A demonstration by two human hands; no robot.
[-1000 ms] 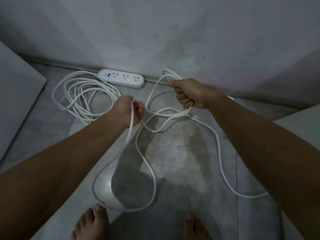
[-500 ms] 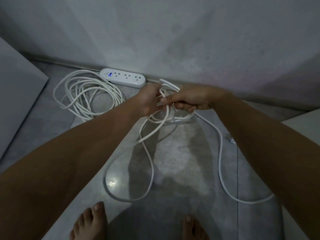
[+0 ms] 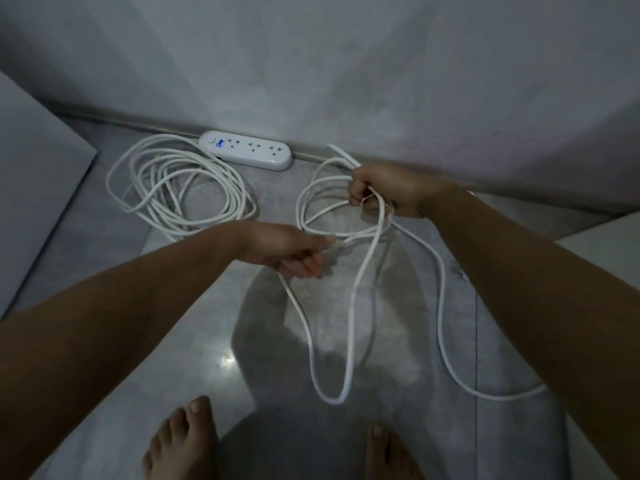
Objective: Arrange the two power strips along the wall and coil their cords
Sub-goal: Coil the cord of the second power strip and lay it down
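Observation:
A white power strip [image 3: 246, 150] lies along the base of the wall, and its coiled cord [image 3: 180, 187] rests on the floor to its left. My right hand [image 3: 384, 192] grips a bundle of loops of a second white cord [image 3: 349, 327] above the floor near the wall. My left hand [image 3: 294, 251] is lower and to the left, holding a strand of that cord between its fingers. From both hands the loose cord hangs in a long loop toward my feet, and another length trails off to the right. The second power strip is hidden behind my right arm.
The floor is grey and shiny, with a grey wall [image 3: 346, 64] at the back. A flat grey panel [image 3: 31, 174] stands at the left. A pale raised surface [image 3: 606, 251] shows at the right edge. My bare feet [image 3: 187, 441] are at the bottom.
My hands met near the wall, and the right hand took another loop. The left hand has since moved down and left along the cord. The hanging loop is shorter.

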